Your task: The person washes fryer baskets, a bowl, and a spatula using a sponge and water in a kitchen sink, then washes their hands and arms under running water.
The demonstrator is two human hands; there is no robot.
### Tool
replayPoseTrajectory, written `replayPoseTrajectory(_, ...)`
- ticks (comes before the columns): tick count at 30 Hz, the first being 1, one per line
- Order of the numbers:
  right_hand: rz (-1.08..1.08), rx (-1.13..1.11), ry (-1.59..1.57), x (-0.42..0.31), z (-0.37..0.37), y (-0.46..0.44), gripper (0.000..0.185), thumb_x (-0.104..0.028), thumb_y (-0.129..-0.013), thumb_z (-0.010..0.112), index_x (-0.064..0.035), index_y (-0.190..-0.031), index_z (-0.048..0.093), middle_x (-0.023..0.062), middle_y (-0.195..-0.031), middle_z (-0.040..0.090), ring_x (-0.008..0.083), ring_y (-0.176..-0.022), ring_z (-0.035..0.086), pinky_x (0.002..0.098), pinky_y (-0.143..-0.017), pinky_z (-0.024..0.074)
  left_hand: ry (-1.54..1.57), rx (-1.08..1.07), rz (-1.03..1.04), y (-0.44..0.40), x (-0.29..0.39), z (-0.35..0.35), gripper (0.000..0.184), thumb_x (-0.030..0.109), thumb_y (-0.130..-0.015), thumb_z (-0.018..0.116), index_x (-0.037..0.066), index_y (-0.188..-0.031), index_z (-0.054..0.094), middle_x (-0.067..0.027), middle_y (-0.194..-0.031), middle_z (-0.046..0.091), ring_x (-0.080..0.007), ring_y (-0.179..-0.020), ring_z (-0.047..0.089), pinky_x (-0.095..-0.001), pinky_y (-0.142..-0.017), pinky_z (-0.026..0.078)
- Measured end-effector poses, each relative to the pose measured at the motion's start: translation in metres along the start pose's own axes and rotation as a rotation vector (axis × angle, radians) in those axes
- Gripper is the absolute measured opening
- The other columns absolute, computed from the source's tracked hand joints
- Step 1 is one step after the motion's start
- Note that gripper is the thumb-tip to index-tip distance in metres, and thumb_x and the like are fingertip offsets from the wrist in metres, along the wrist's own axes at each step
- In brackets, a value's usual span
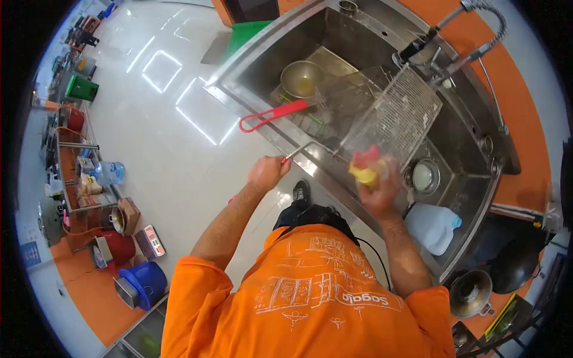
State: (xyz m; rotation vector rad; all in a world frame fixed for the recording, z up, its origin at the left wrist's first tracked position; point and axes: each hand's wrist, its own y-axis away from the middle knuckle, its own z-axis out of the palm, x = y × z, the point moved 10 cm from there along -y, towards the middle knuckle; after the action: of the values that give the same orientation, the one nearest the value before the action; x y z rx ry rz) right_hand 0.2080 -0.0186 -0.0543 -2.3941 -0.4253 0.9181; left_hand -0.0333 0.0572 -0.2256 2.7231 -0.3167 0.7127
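My left hand is closed around the red-ended metal handle of a flat perforated grill basket, held tilted over the sink. In my right hand, blurred by motion, is a yellow and red sponge close to the near edge of the basket. A utensil with a red loop handle lies across the front rim of the sink, its metal end inside the basin. Behind it a round metal bowl sits in the left basin.
The steel sink has two basins and a spring-necked faucet. A small metal bowl and a translucent jug with a blue cap are on the right. Woks and pans stand beyond it. Shelving with buckets is across the floor.
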Motion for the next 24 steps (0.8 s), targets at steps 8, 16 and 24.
replayPoseTrajectory(8,0.464,0.037,-0.387,0.018,0.081,0.065,0.039,-0.004,-0.073,0.067,-0.0061,-0.108,0.052,0.0182,-0.101,0.057,0.0387,-0.098,0.055,0.0455,-0.082,0.0459,0.01,0.063,0.11,0.004,0.016,-0.003,0.028,0.025,-0.085,0.057,-0.002,-0.077,0.061,-0.024,-0.063,0.056,-0.0421,-0.062,0.058,-0.0478,-0.059,0.045)
replayPoseTrajectory(16,0.395,0.061,-0.202,0.021,0.137,0.038,0.031,-0.008,-0.073,0.07,-0.004,-0.101,0.058,0.0179,-0.1,0.059,0.0386,-0.094,0.057,0.0437,-0.079,0.0469,-0.041,0.063,0.182,0.006,0.01,0.003,0.029,0.03,-0.085,0.054,0.002,-0.078,0.062,-0.0239,-0.069,0.059,-0.0416,-0.069,0.06,-0.0496,-0.065,0.048)
replayPoseTrajectory(24,0.272,-0.015,-0.049,-0.003,0.176,0.045,0.028,-0.007,-0.07,0.07,-0.0046,-0.096,0.058,0.015,-0.095,0.057,0.0364,-0.094,0.055,0.0431,-0.08,0.0474,0.048,0.06,0.286,0.002,0.004,0.007,0.029,0.028,-0.086,0.054,0.002,-0.076,0.061,-0.0228,-0.07,0.061,-0.0424,-0.067,0.06,-0.0514,-0.064,0.049)
